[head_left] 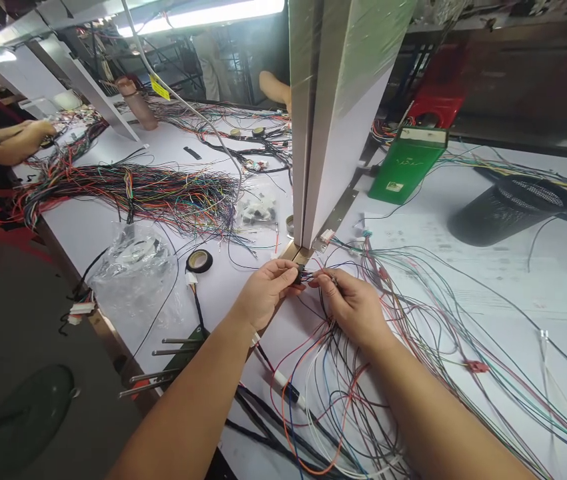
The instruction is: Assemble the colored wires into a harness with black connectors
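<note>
1. I am pinching a small dark connector [299,273] between the thumb and fingertips of my left hand [265,292], just below the middle of the frame.
2. My right hand [351,303] is closing its fingertips on thin wires [324,275] right beside that connector; the two hands are nearly touching.
3. A loose bundle of coloured wires [343,393] is hanging from my hands and spreading over the white bench [223,293] toward the lower right of the frame.
4. A roll of black tape [199,261] is lying left of my left hand, next to a crumpled clear plastic bag [131,263].
5. A grey upright panel [333,113] is standing at the top centre, its foot just above my hands.
6. A green box [406,165] is lying right of the panel; it is carrying a small white label, and its writing is too small for me to read.
7. A black mesh cup [511,208] is lying on its side at the right.
8. A yellow tag [159,87] is hanging at the upper left; its print is unreadable too.
9. Another person's hand [38,130] is resting among a wide spread of wires [133,190] at the left edge.
</note>
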Demonstrator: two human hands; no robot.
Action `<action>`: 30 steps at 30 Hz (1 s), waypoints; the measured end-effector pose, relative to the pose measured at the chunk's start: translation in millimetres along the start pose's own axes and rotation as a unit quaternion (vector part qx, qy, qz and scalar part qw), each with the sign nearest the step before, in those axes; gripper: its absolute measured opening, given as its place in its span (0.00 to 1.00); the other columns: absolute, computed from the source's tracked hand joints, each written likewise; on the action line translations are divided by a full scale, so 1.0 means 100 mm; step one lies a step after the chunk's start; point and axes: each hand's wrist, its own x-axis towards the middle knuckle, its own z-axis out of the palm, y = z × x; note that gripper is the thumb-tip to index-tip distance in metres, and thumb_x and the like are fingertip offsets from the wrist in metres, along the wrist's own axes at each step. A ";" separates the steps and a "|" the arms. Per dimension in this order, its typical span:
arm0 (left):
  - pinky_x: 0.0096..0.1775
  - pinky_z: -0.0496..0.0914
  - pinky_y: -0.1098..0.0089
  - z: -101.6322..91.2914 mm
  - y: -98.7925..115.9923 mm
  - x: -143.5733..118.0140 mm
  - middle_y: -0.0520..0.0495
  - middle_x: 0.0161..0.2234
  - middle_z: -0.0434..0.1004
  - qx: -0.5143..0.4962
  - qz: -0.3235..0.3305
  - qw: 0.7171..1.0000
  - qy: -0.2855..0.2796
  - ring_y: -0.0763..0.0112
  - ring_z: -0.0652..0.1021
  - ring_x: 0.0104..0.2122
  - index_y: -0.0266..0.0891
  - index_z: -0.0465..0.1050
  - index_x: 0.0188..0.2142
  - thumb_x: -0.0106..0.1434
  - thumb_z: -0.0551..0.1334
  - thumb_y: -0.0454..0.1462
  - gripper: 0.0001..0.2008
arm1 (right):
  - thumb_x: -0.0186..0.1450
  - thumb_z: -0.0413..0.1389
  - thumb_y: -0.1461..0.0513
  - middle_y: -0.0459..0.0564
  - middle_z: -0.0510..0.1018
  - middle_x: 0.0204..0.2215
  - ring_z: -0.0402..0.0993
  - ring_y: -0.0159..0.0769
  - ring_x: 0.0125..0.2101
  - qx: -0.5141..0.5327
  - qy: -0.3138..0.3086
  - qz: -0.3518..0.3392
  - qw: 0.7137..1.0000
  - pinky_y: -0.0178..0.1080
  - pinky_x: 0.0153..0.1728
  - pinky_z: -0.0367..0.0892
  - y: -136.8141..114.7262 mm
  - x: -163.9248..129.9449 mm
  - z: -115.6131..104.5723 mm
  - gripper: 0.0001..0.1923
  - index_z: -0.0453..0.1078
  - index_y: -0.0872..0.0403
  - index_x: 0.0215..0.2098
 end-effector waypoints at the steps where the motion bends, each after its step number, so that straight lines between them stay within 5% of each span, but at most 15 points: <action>1: 0.35 0.70 0.71 0.00 0.00 0.00 0.48 0.32 0.78 0.005 0.003 1.000 -0.001 0.74 0.77 0.28 0.35 0.74 0.36 0.54 0.69 0.38 0.12 | 0.70 0.47 0.54 0.48 0.79 0.31 0.74 0.36 0.33 -0.009 -0.005 -0.006 1.000 0.36 0.35 0.66 0.00 0.00 0.00 0.14 0.72 0.51 0.37; 16: 0.32 0.69 0.73 0.00 0.02 -0.02 0.48 0.32 0.78 0.009 0.037 0.999 -0.013 0.75 0.76 0.28 0.36 0.77 0.33 0.57 0.67 0.41 0.10 | 0.70 0.48 0.59 0.48 0.70 0.31 0.68 0.35 0.35 0.018 -0.037 -0.091 0.995 0.38 0.37 0.65 0.00 0.01 -0.04 0.10 0.71 0.52 0.36; 24: 0.33 0.68 0.73 -0.05 -0.02 -0.01 0.48 0.29 0.76 0.105 0.040 0.994 -0.015 0.75 0.74 0.28 0.35 0.75 0.32 0.59 0.65 0.43 0.11 | 0.68 0.52 0.59 0.46 0.73 0.29 0.70 0.35 0.33 0.012 0.029 -0.059 0.998 0.39 0.36 0.65 0.07 0.02 -0.02 0.09 0.72 0.50 0.43; 30: 0.35 0.69 0.71 -0.01 -0.01 -0.03 0.47 0.32 0.77 0.058 0.010 0.998 -0.029 0.74 0.75 0.30 0.35 0.76 0.34 0.58 0.66 0.41 0.10 | 0.66 0.55 0.61 0.45 0.73 0.28 0.69 0.33 0.31 -0.013 0.051 -0.067 0.996 0.36 0.33 0.63 0.02 0.03 -0.02 0.04 0.72 0.51 0.34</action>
